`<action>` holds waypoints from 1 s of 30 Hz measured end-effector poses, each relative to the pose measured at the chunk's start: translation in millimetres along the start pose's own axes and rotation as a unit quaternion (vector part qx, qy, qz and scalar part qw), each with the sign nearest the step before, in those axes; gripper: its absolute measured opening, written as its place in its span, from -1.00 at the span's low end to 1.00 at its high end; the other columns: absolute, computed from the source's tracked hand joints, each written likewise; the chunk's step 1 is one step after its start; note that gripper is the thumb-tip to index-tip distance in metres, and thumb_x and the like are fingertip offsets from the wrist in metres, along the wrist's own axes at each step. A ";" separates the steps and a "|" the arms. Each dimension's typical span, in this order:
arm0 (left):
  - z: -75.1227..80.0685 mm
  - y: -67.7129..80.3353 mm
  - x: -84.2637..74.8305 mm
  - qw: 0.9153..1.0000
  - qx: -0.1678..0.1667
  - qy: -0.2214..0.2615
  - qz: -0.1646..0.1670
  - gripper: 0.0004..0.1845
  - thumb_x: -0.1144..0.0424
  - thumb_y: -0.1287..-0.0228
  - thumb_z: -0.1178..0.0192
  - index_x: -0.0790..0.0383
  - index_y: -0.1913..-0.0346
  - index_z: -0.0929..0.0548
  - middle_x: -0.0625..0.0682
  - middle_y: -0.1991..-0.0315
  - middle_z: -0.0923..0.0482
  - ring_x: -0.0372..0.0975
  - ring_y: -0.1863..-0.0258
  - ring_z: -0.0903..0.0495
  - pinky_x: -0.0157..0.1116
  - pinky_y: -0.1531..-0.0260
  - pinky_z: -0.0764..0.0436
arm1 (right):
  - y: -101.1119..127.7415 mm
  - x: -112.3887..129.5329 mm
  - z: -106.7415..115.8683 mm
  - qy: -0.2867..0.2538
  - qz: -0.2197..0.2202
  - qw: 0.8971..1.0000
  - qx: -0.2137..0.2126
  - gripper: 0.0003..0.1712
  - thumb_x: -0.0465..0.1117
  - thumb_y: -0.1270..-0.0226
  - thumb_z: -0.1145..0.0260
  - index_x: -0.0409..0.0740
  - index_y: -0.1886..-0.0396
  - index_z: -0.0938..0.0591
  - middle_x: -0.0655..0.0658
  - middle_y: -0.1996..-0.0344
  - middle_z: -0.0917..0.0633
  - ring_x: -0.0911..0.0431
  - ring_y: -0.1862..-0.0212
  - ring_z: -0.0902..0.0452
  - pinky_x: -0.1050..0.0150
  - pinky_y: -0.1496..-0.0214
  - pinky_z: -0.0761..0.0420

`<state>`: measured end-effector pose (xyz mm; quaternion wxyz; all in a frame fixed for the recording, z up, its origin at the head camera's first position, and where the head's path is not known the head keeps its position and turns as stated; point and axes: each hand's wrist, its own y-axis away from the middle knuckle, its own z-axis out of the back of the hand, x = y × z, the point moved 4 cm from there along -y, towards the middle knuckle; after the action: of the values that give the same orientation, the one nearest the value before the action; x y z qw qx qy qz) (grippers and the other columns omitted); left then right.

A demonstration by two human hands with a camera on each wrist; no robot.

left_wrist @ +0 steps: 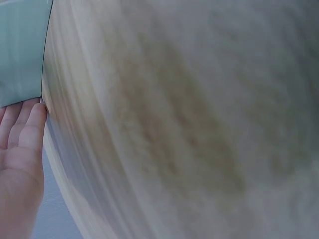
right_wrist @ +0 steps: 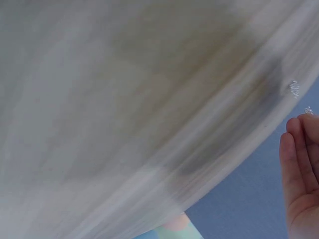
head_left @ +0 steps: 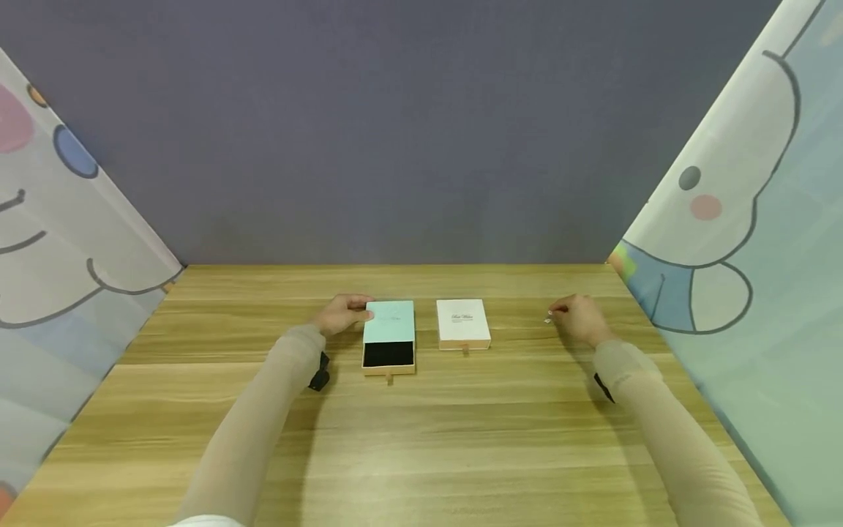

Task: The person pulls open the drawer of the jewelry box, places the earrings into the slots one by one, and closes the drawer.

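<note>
A mint-green drawer box (head_left: 388, 322) lies on the wooden table, its drawer (head_left: 389, 356) pulled part way out toward me with black lining inside. My left hand (head_left: 344, 315) holds that box at its left side and far corner. In the left wrist view the fingers (left_wrist: 34, 127) meet the edge of the box (left_wrist: 22, 55). Off to the right, my right hand (head_left: 579, 318) pinches a small sparkling earring (right_wrist: 309, 110) at its fingertips. A second glittering earring (right_wrist: 294, 89) lies on the table just beside them; the exact shape of both is too small to tell.
Between the hands lies a white drawer box (head_left: 463, 320) with dark lettering, closed, a pull tab at its near side. Dark grey backing (head_left: 395, 132) stands behind the table (head_left: 421, 454), and cartoon-printed cloth (head_left: 744, 219) hangs at both sides.
</note>
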<state>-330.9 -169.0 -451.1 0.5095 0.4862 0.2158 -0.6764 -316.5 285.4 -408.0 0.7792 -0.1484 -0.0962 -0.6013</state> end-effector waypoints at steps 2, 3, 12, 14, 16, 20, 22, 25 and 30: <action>0.3 0.6 0.0 1.000 0.002 -0.004 -0.002 -0.45 0.18 -0.31 -0.10 0.26 -0.32 -0.29 0.25 -0.33 -0.19 0.08 -0.33 -0.16 -0.01 -0.28 -0.27 | 0.4 4.4 2.8 -0.014 -0.007 1.000 -0.001 -0.79 -0.34 -0.26 -0.19 -0.38 0.21 -0.67 -0.38 0.22 -0.67 -0.24 0.19 -0.59 -0.03 0.17 -0.60; 0.7 1.1 -0.1 1.000 0.003 -0.003 -0.003 -0.45 0.18 -0.32 -0.10 0.26 -0.32 -0.29 0.26 -0.33 -0.18 0.09 -0.33 -0.15 0.00 -0.28 -0.27 | 0.2 6.3 4.1 -0.024 -0.014 1.000 0.000 -0.78 -0.33 -0.27 -0.18 -0.38 0.19 -0.66 -0.38 0.20 -0.66 -0.24 0.18 -0.59 -0.04 0.16 -0.60; 6.1 2.5 -3.0 1.000 0.001 0.006 -0.004 -0.46 0.21 -0.33 -0.08 0.28 -0.32 -0.27 0.28 -0.34 -0.15 0.10 -0.34 -0.11 0.02 -0.29 -0.24 | -5.4 28.2 11.0 -0.059 -0.026 0.998 -0.027 -0.78 -0.31 -0.26 -0.21 -0.34 0.20 -0.68 -0.34 0.22 -0.68 -0.15 0.23 -0.62 0.07 0.25 -0.62; 6.1 3.1 -3.3 1.000 0.002 0.006 0.001 -0.46 0.20 -0.33 -0.08 0.26 -0.32 -0.28 0.27 -0.35 -0.15 0.09 -0.35 -0.11 0.02 -0.29 -0.24 | -5.1 33.2 9.4 -0.068 -0.025 0.997 -0.026 -0.79 -0.31 -0.25 -0.22 -0.35 0.21 -0.68 -0.34 0.24 -0.69 -0.13 0.27 -0.63 0.12 0.30 -0.63; 5.4 3.5 -3.6 1.000 0.002 0.008 0.006 -0.46 0.19 -0.32 -0.09 0.24 -0.32 -0.29 0.26 -0.35 -0.15 0.08 -0.35 -0.11 0.01 -0.29 -0.24 | -4.6 38.5 7.6 -0.075 -0.020 0.997 -0.022 -0.78 -0.31 -0.25 -0.22 -0.35 0.20 -0.68 -0.34 0.24 -0.69 -0.11 0.28 -0.64 0.14 0.32 -0.63; 3.8 3.6 -3.5 1.000 0.005 0.005 0.005 -0.45 0.17 -0.31 -0.11 0.22 -0.32 -0.29 0.26 -0.35 -0.15 0.08 -0.34 -0.12 0.01 -0.28 -0.26 | -5.1 52.1 6.6 -0.077 -0.002 0.997 -0.018 -0.78 -0.29 -0.26 -0.22 -0.33 0.19 -0.68 -0.32 0.22 -0.69 -0.12 0.23 -0.63 0.06 0.23 -0.63; 3.2 3.3 -3.5 1.000 0.006 0.007 0.002 -0.45 0.18 -0.31 -0.10 0.23 -0.32 -0.29 0.26 -0.35 -0.16 0.08 -0.34 -0.13 0.01 -0.28 -0.26 | -6.4 60.1 6.9 -0.082 0.004 0.997 -0.018 -0.78 -0.29 -0.26 -0.23 -0.32 0.18 -0.68 -0.31 0.21 -0.69 -0.13 0.21 -0.62 0.03 0.18 -0.62; 2.8 3.4 -3.7 1.000 0.004 0.007 0.000 -0.45 0.18 -0.31 -0.11 0.23 -0.32 -0.29 0.25 -0.34 -0.17 0.07 -0.34 -0.14 0.00 -0.28 -0.26 | -7.8 72.8 7.2 -0.089 0.005 0.996 -0.009 -0.78 -0.28 -0.25 -0.24 -0.30 0.18 -0.69 -0.30 0.21 -0.69 -0.11 0.19 -0.62 0.04 0.16 -0.62; 2.3 3.8 -3.6 1.000 0.004 0.004 -0.001 -0.45 0.18 -0.31 -0.10 0.27 -0.32 -0.28 0.26 -0.33 -0.19 0.08 -0.32 -0.16 0.01 -0.28 -0.27 | -8.2 91.8 4.8 -0.107 0.000 0.994 0.012 -0.79 -0.27 -0.26 -0.23 -0.24 0.18 -0.69 -0.26 0.20 -0.70 -0.08 0.17 -0.62 0.07 0.15 -0.62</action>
<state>-328.5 -170.6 -446.2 0.5059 0.4905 0.2159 -0.6759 -300.5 201.7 -372.4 0.7663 -0.2024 -0.1858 -0.5808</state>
